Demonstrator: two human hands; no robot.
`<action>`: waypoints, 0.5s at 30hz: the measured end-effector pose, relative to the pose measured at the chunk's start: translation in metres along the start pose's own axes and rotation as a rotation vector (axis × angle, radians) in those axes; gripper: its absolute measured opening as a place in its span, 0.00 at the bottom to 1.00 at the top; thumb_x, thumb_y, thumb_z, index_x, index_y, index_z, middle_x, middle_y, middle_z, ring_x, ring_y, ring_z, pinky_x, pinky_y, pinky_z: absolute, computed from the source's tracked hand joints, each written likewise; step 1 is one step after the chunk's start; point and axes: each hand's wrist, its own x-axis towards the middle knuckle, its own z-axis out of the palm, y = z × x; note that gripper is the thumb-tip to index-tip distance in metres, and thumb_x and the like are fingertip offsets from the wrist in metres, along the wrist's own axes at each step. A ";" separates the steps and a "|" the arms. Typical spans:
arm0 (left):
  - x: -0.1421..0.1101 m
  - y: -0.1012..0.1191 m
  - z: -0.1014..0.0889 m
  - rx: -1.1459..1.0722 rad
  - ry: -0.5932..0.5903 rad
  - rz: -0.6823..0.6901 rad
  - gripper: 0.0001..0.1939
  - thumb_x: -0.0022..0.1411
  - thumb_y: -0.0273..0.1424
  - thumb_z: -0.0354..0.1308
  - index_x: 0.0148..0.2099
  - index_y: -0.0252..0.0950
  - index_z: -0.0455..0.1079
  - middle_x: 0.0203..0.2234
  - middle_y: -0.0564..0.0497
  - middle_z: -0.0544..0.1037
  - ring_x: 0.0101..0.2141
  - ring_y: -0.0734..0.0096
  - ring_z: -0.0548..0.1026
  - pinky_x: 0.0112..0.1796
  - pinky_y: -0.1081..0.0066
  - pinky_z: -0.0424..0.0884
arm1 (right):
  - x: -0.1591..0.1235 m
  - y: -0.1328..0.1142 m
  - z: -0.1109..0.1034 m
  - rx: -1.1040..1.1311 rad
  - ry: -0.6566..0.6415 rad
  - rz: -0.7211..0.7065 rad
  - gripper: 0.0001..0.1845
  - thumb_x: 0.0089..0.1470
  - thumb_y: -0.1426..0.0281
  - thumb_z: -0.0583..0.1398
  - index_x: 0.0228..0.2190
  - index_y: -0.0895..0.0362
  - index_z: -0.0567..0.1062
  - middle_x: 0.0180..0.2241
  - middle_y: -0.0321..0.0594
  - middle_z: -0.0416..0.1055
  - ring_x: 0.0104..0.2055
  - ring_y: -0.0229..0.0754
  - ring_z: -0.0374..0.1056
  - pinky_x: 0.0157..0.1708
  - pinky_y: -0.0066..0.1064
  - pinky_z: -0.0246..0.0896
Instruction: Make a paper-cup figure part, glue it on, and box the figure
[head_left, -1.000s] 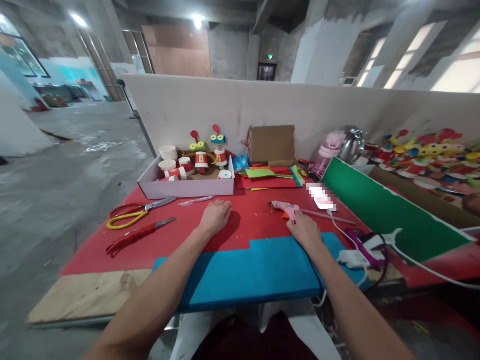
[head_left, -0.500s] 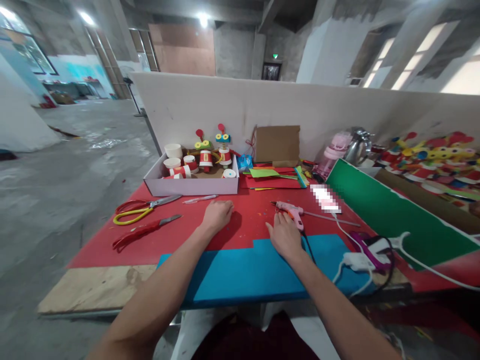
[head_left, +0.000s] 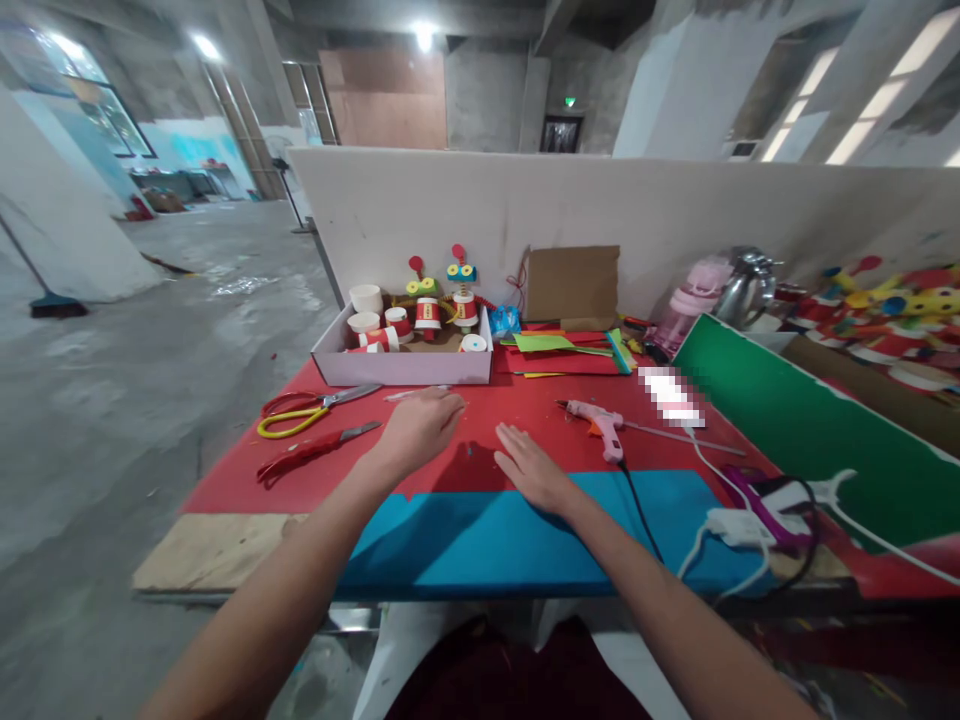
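My left hand (head_left: 422,430) is over the red tabletop (head_left: 480,425), its fingers loosely bent and pointing right; I see nothing in it. Just past it lies a pen (head_left: 412,392), partly covered by the hand. My right hand (head_left: 529,468) is open, palm down with fingers extended, by the edge of the blue sheet (head_left: 480,560). To its right rests a pink glue gun (head_left: 600,420), apart from the hand. Scissors with red and yellow handles (head_left: 294,422) and a red-handled cutting tool (head_left: 319,453) lie left of my left hand.
A white box (head_left: 401,370) holds paper cups and two cup figures (head_left: 427,312). Coloured paper strips (head_left: 562,352) lie beside it. Right are a pink bottle (head_left: 694,300), a green board (head_left: 810,430), a power strip with cables (head_left: 757,525) and more figures (head_left: 892,300). A white partition (head_left: 420,205) stands behind.
My right hand has moved left, away from the glue gun. My left hand has shifted slightly left against the table, covering part of the pen. The view has turned a little left.
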 end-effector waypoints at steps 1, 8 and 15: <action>-0.007 -0.003 -0.001 -0.003 0.002 -0.004 0.14 0.67 0.30 0.43 0.39 0.37 0.71 0.37 0.45 0.77 0.41 0.63 0.73 0.40 0.70 0.67 | 0.001 0.000 -0.001 0.036 -0.011 -0.032 0.36 0.63 0.54 0.39 0.63 0.62 0.53 0.66 0.48 0.48 0.68 0.47 0.41 0.65 0.42 0.38; -0.040 -0.019 0.011 -0.076 -0.069 -0.094 0.17 0.65 0.25 0.42 0.46 0.35 0.72 0.40 0.44 0.79 0.43 0.63 0.75 0.44 0.68 0.70 | 0.029 -0.017 0.005 -0.160 0.018 0.198 0.41 0.62 0.53 0.42 0.62 0.76 0.52 0.65 0.61 0.44 0.68 0.56 0.37 0.65 0.46 0.29; -0.051 -0.025 0.010 -0.084 -0.129 -0.026 0.20 0.68 0.32 0.41 0.55 0.35 0.68 0.50 0.43 0.75 0.51 0.61 0.72 0.50 0.65 0.68 | -0.006 -0.033 -0.007 0.087 0.008 -0.097 0.42 0.60 0.48 0.32 0.64 0.62 0.51 0.66 0.45 0.45 0.68 0.44 0.39 0.65 0.39 0.38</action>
